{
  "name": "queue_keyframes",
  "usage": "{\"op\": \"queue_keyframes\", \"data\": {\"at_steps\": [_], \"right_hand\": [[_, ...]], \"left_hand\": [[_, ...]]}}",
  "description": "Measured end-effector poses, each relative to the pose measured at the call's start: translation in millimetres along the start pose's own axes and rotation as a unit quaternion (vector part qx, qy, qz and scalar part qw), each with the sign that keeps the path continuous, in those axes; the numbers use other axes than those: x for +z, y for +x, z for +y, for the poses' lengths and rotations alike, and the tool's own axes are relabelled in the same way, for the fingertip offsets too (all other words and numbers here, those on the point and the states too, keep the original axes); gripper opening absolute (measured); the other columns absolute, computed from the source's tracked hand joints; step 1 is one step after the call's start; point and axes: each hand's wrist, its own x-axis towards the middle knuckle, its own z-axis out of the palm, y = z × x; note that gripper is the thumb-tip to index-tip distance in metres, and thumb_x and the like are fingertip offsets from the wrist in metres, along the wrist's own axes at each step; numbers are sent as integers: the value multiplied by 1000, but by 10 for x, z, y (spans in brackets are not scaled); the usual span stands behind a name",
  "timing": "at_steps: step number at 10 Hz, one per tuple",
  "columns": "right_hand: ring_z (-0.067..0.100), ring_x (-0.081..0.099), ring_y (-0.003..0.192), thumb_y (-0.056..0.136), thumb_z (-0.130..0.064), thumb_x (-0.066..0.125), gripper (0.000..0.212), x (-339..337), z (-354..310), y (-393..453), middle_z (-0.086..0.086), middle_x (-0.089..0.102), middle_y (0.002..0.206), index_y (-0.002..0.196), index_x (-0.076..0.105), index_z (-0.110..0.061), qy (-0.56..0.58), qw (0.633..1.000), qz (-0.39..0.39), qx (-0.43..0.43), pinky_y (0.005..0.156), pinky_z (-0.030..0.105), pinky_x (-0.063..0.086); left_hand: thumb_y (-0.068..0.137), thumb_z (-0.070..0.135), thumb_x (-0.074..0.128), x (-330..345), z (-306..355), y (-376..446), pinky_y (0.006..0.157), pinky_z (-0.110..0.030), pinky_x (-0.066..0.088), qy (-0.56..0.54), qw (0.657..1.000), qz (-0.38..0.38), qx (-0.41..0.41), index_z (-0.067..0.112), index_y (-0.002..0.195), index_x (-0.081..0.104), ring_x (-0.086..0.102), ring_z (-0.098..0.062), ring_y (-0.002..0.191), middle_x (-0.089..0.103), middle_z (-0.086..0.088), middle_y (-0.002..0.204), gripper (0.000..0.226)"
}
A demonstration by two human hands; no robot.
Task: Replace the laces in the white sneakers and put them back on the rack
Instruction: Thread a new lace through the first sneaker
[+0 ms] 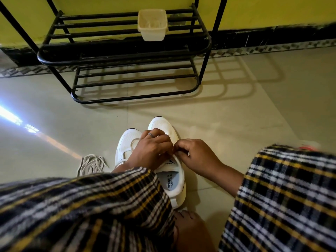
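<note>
Two white sneakers stand side by side on the floor in front of me, toes toward the rack. Over the lacing of the right sneaker [171, 179] my left hand [151, 150] and my right hand [195, 155] meet, fingers curled and pinching at the top of the tongue; the lace itself is hidden under them. The left sneaker [127, 142] is partly covered by my left wrist and sleeve. A bundle of loose greyish laces [92, 164] lies on the floor left of the shoes.
A black metal shoe rack [127, 57] stands against the yellow wall, with a cream plastic tub [152, 24] on its upper shelf. My plaid sleeves fill the lower view. Tiled floor [236, 115] stretches between shoes and rack.
</note>
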Motion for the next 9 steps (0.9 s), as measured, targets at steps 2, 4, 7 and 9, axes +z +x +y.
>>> {"op": "queue_keyframes", "data": {"at_steps": [2, 4, 7, 9], "right_hand": [[14, 46, 80, 93, -17, 51, 15, 54, -77, -65, -1, 53, 92, 99, 60, -6, -42, 999, 33, -10, 67, 23, 31], [22, 51, 91, 97, -17, 44, 23, 6, -73, -140, 8, 57, 106, 107, 56, -1, -97, 995, 14, -36, 66, 19, 26], [26, 54, 98, 97, -17, 42, 23, 49, -80, -201, 11, 58, 106, 108, 55, -2, -59, 997, 41, 30, 74, 26, 34], [11, 40, 84, 98, -13, 40, 21, -10, -168, -245, 5, 54, 97, 108, 55, -1, -41, 997, 59, 31, 62, 16, 30]], "left_hand": [[78, 51, 51, -88, 281, -180, 102, -45, 35, 43, 973, -93, -205, 33, 125, 44, 38, -20, 124, 46, 7, 130, 50], [75, 70, 51, -10, 355, -425, 114, -37, -1, 87, 944, -115, -298, 33, 138, -11, -6, -13, 136, 0, 9, 150, 96], [70, 67, 42, 64, 342, -484, 100, -37, 14, 86, 957, -50, -271, 23, 132, 37, 27, -18, 126, 47, 0, 134, 76], [71, 67, 34, 154, 393, -486, 107, -48, 16, 56, 948, -11, -314, 27, 132, 34, 20, -14, 131, 41, 4, 139, 73]]}}
